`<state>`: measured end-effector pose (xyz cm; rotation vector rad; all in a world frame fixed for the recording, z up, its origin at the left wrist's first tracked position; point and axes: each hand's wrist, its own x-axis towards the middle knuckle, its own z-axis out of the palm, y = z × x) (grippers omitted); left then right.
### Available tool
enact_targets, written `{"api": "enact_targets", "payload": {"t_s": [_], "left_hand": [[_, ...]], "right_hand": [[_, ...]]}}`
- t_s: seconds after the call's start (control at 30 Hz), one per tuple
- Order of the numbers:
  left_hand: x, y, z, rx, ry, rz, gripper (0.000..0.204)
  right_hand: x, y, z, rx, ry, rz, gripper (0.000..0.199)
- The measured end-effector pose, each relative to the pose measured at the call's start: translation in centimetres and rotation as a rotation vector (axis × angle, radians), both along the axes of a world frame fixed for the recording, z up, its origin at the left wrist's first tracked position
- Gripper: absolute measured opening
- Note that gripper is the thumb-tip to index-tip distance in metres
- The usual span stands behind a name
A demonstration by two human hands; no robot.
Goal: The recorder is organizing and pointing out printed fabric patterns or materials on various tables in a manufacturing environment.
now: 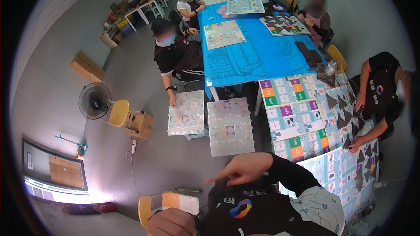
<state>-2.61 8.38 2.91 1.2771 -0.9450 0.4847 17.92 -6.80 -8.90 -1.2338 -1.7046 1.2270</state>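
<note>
My right hand (pixel 249 168) is raised in front of my dark apron (pixel 262 212), its index finger stretched toward the left and the other fingers curled. Nothing shows in it. Low at the bottom edge, my left hand (pixel 171 223) is closed with its knuckles up; its fingertips and anything in them are hidden. Beyond my right hand lies a board (pixel 231 126) covered with pale, shiny cut pieces, apart from the hand. A similar board (pixel 186 112) lies left of it, where a seated co-worker's hand (pixel 173 100) touches its edge.
A blue-covered table (pixel 245 61) stretches away from me. At the right, printed sheets (pixel 291 120) carry dark fabric pieces (pixel 345 118), with another co-worker's hands over them. A fan (pixel 94 101), a yellow chair (pixel 119 113) and a cord (pixel 132 166) stand or lie on the left floor.
</note>
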Motion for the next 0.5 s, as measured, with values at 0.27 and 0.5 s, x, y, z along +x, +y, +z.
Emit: {"api": "enact_targets", "payload": {"t_s": [0.27, 0.5], "left_hand": [[-0.07, -0.5, 0.08, -0.037, 0.018, 0.081, 0.033], [-0.03, -0.51, -0.12, -0.057, 0.022, 0.116, 0.033]], "right_hand": [[0.41, -0.64, -0.82, -0.013, -0.03, -0.06, 0.048], [0.53, -0.72, -0.93, -0.006, -0.068, -0.083, 0.046]]}}
